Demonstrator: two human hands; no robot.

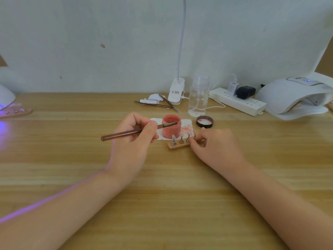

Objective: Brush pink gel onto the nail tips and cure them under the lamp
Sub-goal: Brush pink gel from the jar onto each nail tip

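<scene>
Left hand [132, 139]: fingers curled round a brown brush [137, 131], pinching it near the ferrule; bristle end lies over the mouth of the open pink gel jar [170, 128]
Right hand [214, 144]: fingers clamped on the right end of the wooden holder [177, 146] at mid-desk
Nail tips [181, 135]: three visible, upright on metal stands on the holder, just in front of the jar
Jar: stands on a white paper [187, 126] (smeared pink); its black lid [204, 121] lies just right of it
Lamp [295, 97]: white, at the back right corner of the desk [162, 195]; a second lamp [5, 98] glows violet at the left edge
Back edge: power strip [237, 103], clear bottle [198, 98], tweezers [158, 105]
</scene>
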